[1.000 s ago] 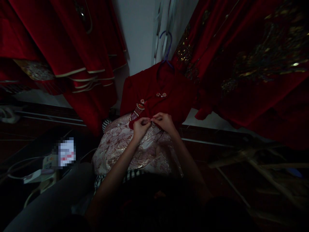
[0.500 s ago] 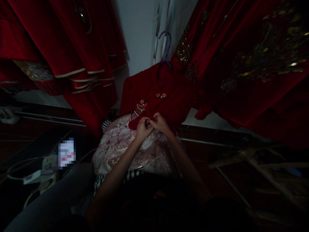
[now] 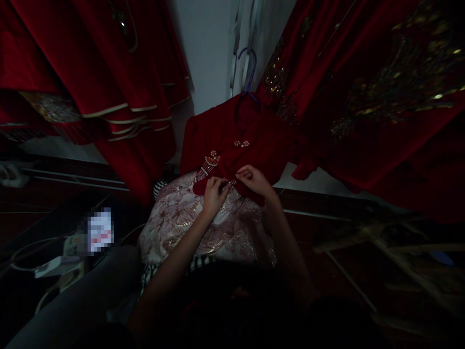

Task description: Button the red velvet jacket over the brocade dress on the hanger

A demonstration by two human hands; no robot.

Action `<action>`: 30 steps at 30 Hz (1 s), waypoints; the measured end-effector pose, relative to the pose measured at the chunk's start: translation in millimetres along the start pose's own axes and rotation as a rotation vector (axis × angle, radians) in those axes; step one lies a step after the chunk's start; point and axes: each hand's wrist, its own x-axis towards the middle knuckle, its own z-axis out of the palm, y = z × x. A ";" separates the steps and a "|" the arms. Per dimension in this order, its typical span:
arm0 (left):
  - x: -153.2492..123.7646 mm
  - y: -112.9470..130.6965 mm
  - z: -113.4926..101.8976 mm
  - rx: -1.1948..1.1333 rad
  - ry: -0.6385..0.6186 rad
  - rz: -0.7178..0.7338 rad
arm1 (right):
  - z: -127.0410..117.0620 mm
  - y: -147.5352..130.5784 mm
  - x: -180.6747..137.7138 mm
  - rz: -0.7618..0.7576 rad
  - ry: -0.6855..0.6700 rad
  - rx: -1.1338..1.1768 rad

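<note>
A red top (image 3: pixel 261 160) hangs on a purple hanger (image 3: pixel 250 72) in front of me, its lower part lying over pale pink flowered brocade cloth (image 3: pixel 170 213). My left hand (image 3: pixel 215 195) is closed on the top's lower front edge, beside a small beaded ornament (image 3: pixel 232 183). To the right and slightly higher, my right hand (image 3: pixel 256 180) has thumb and forefinger pinched together; whatever lies between them is too small to make out. A tasselled beaded brooch (image 3: pixel 210 161) is fixed on the chest, and a pearl clasp (image 3: pixel 241 144) sits below the neckline.
Red garments with pale piping (image 3: pixel 141 109) hang at the left, and a red garment with gold sequins (image 3: pixel 392 92) at the right. A blurred-out bright panel (image 3: pixel 100 230) stands low left near white cables. Wooden bars (image 3: pixel 395 261) lie low right.
My hands have parted: the right one moved right from the left, its fingers pinched. The small beaded ornament at the top's lower edge now shows between them.
</note>
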 end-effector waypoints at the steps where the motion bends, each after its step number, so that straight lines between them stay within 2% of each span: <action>1: 0.0 -0.3 0.0 0.005 0.001 0.006 | 1.3 3.0 -0.8 0.007 -0.041 0.002; 6: 0.8 -2.3 0.1 0.008 0.006 0.018 | 10.7 8.9 -2.4 0.065 -0.194 0.095; 10: 1.2 -2.3 -0.6 -0.034 0.023 -0.013 | 13.9 6.1 -0.2 0.062 -0.186 0.097; 15: -0.8 2.1 -0.4 -0.171 0.024 -0.120 | 11.2 5.2 0.8 0.052 -0.222 0.138; 18: 6.2 0.6 2.7 -0.368 0.025 -0.242 | 2.1 1.5 -1.2 0.064 -0.269 0.144; 22: 35.1 -8.6 5.5 -0.728 0.166 -0.461 | -21.3 -10.7 -8.4 0.152 -0.421 0.137; 24: 52.1 -11.6 4.2 -0.854 0.197 -0.552 | -32.9 -17.1 -12.2 0.182 -0.482 0.136; 27: 69.8 -10.4 0.0 -0.996 0.176 -0.629 | -43.4 -22.7 -15.3 0.195 -0.509 0.128; 30: 76.0 -6.0 -3.8 -1.106 0.134 -0.651 | -45.1 -23.6 -15.4 0.204 -0.498 0.122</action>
